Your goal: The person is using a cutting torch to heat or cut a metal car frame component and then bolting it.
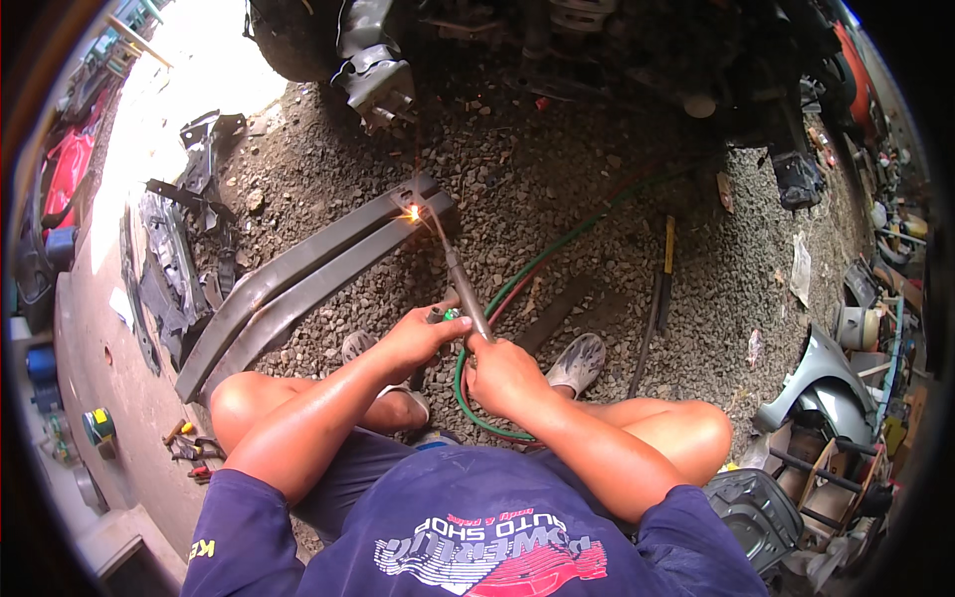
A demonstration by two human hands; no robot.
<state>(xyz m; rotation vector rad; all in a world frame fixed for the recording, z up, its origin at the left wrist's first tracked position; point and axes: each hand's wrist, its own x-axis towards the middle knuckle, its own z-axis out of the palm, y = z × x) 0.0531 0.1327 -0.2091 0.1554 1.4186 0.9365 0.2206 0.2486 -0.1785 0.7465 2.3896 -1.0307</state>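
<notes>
My right hand is closed round the handle of a gas torch. Its thin tip reaches up and left to a bright, sparking spot at the far end of a long, bent grey metal beam lying on the gravel. My left hand is closed just left of the torch handle, around a dark rod-shaped tool whose blunt end pokes out above the fingers. Beside its thumb shows a small green knob; whether the fingers touch it I cannot tell. A green hose and a red one curve past the right hand.
Dark vehicle underparts and a torn metal end hang ahead. Body scraps lie left, pliers and other hand tools nearer. A yellow-handled tool and a grey fender lie right. My shoe is close by.
</notes>
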